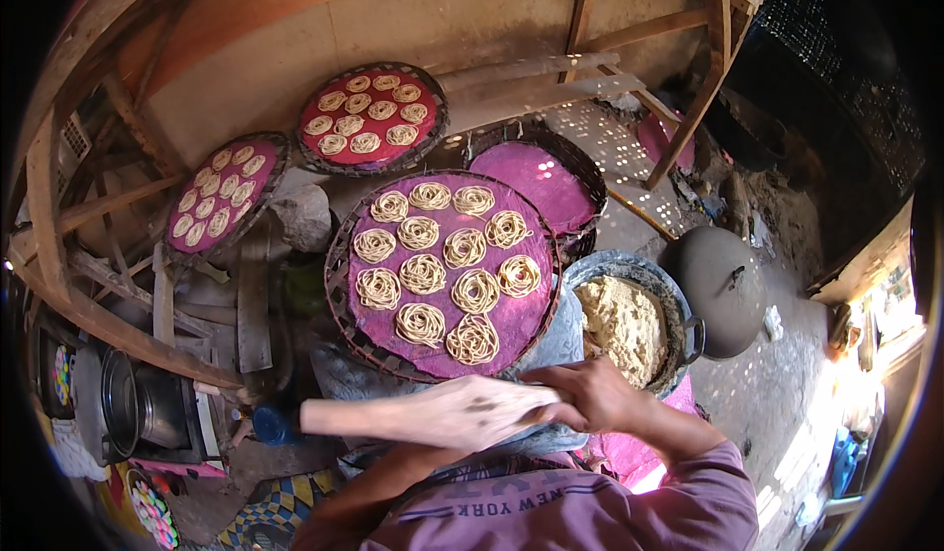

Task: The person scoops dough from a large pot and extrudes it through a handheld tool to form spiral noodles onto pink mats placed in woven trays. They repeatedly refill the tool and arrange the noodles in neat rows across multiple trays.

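A pale wooden paddle-shaped tool [433, 415], slightly blurred, lies crosswise in front of my body, its narrow end to the left. At its broad right end my right hand [595, 394] is closed, with fingers on the wood. My left forearm reaches under the tool, which hides my left hand, so its fingers cannot be made out. Just beyond is a round woven tray [452, 182] lined with pink-purple cloth [388, 286], bearing several coils of dough strands [420, 325]. Right of it, a blue-grey pot [694, 340] holds pale, lumpy dough [624, 330], close to my right hand.
Two more trays of coils, a red-lined one [317, 158] and a purple-lined one [236, 232], stand at the back left. A pink-lined basket [531, 182] sits behind the pot. A dark domed lid [718, 290] lies at right. Wooden beams [118, 325] and metal pots [162, 408] line the left.
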Demonstrator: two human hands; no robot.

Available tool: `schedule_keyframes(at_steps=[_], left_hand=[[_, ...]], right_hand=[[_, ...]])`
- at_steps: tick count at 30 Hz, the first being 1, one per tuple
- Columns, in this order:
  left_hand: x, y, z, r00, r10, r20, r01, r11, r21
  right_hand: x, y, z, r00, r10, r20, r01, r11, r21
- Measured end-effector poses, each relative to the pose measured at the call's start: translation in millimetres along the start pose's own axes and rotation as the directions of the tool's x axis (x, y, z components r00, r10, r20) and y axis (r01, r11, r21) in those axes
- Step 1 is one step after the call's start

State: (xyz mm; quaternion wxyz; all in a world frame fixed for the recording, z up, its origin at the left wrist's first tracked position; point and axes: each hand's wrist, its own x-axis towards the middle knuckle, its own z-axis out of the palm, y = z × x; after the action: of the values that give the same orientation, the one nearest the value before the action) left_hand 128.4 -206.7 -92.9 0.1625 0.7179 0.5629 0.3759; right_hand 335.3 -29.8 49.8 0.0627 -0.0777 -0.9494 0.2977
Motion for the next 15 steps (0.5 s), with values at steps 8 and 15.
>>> schedule_keyframes(at_steps=[8,15], left_hand=[[145.4,115.8,66.1,0.93,0.03,0.365,-0.203,0.872,0.445],[208.2,113.1,9.4,0.536,0.183,0.824,0.623,0.572,-0.533]], right_hand=[[-44.2,76.6,19.1,0.878,0.451,-0.159,-0.244,0.708,0.662],[-43.4,-23.4,-77.3,0.691,-0.656,-0.304,0.63,0.753,-0.192]])
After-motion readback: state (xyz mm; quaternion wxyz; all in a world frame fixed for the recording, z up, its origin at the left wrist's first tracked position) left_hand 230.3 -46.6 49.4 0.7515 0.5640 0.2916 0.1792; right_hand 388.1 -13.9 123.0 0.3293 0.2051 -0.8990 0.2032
